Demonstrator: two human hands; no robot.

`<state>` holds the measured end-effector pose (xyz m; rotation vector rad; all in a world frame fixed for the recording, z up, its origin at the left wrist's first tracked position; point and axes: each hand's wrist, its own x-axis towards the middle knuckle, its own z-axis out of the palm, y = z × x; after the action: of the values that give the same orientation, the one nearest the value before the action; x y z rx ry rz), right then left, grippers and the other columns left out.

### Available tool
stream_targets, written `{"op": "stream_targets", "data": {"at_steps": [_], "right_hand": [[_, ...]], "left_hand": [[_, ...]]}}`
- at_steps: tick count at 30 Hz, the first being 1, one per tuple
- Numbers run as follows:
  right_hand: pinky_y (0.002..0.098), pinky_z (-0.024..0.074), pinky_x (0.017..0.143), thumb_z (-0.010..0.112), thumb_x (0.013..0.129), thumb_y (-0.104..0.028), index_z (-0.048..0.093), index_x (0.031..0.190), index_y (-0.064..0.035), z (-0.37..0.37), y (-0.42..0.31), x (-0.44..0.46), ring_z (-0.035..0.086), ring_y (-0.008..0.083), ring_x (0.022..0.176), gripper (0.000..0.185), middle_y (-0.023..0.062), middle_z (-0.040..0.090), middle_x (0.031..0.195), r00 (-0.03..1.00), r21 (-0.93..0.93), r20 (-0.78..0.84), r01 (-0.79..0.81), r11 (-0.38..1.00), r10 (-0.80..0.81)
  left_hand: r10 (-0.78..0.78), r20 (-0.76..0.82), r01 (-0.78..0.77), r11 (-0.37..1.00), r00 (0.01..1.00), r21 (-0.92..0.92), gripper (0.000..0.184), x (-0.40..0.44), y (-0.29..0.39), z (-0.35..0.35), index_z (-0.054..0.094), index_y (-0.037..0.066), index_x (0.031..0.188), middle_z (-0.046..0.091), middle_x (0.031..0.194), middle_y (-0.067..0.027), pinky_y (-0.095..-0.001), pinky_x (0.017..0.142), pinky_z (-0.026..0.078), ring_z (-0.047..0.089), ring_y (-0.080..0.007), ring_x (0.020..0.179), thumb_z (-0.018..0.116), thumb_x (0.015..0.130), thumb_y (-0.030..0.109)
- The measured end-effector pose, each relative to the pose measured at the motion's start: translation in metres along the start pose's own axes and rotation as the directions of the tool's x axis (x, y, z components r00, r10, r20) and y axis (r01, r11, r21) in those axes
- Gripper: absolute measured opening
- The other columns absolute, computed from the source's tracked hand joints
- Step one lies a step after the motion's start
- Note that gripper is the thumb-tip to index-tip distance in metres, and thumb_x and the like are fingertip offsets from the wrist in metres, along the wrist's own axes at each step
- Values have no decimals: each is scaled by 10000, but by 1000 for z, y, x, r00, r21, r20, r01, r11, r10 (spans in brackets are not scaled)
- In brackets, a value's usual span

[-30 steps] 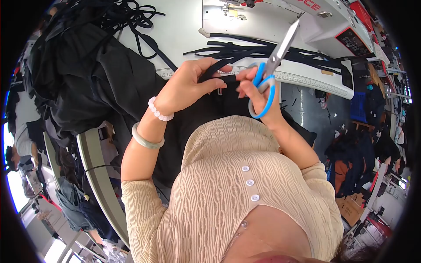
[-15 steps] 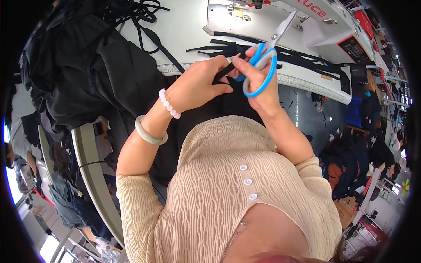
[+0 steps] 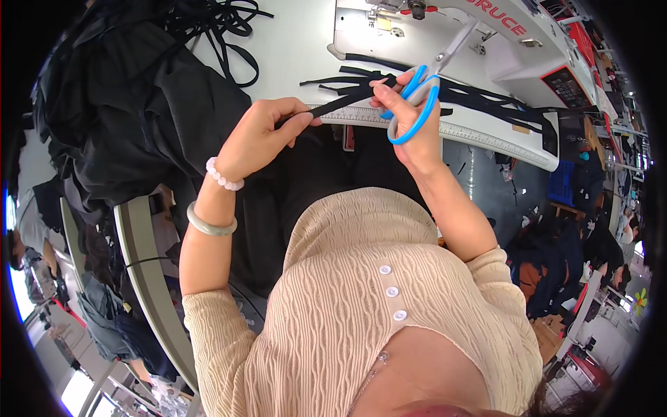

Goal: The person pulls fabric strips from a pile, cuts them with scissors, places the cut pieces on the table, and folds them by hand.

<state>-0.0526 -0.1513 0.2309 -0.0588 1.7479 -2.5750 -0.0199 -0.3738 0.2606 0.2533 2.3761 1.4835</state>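
A narrow black strip (image 3: pixel 342 103) is stretched between my two hands above the ruler edge of the white table. My left hand (image 3: pixel 260 135) pinches its left end between thumb and fingers. My right hand (image 3: pixel 411 118) pinches the other end and also has blue-handled scissors (image 3: pixel 419 104) hooked on it, blades up and to the right. Several more black strips (image 3: pixel 479 94) lie on the table just behind my right hand. What the strip does inside my left fist is hidden.
Dark fabric (image 3: pixel 167 104) is heaped at the left, with tangled black cords (image 3: pixel 226 31) behind it. A white sewing machine (image 3: pixel 517 59) stands at the back right. The ruler (image 3: pixel 479 139) runs along the table's front edge. Dark garments (image 3: pixel 549 260) are piled at the right.
My left hand has moved left, away from my right hand, and the strip between them is now drawn out straight. My right hand first moved up and left, then stayed nearly still with the scissors.
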Motion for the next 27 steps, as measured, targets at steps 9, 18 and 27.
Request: {"op": "stream_targets", "data": {"at_steps": [9, 18, 27], "right_hand": [[221, 491, 580, 638, 869, -166, 537, 926, -11, -12, -4, 1, 597, 89, 708, 193, 57, 612, 815, 971, -459, 130, -121, 880, 201], [322, 446, 605, 670, 838, -354, 490, 869, 13, -26, 4, -49, 532, 191, 626, 410, 121, 556, 743, 797, -719, 355, -101, 688, 488], [324, 431, 576, 659, 847, -355, 477, 827, 10, -3, 10, -36, 517, 208, 587, 408, 115, 536, 668, 821, -696, 355, -86, 712, 447]], "left_hand": [[-135, -181, 56, 921, 974, -386, 208, 22, -24, 11, 674, 33, 950, 330, 562, 108, -194, 426, 154, 211, -2, 465, 543, 924, 192], [-224, -184, 106, 861, 957, -497, 209, 17, -23, 0, 661, 19, 982, 355, 604, 116, -176, 423, 144, 199, 8, 480, 538, 923, 177], [-233, -199, 95, 842, 952, -531, 212, 13, -17, 1, 660, 16, 1024, 368, 602, 116, -172, 426, 161, 228, 13, 491, 549, 914, 160]]}}
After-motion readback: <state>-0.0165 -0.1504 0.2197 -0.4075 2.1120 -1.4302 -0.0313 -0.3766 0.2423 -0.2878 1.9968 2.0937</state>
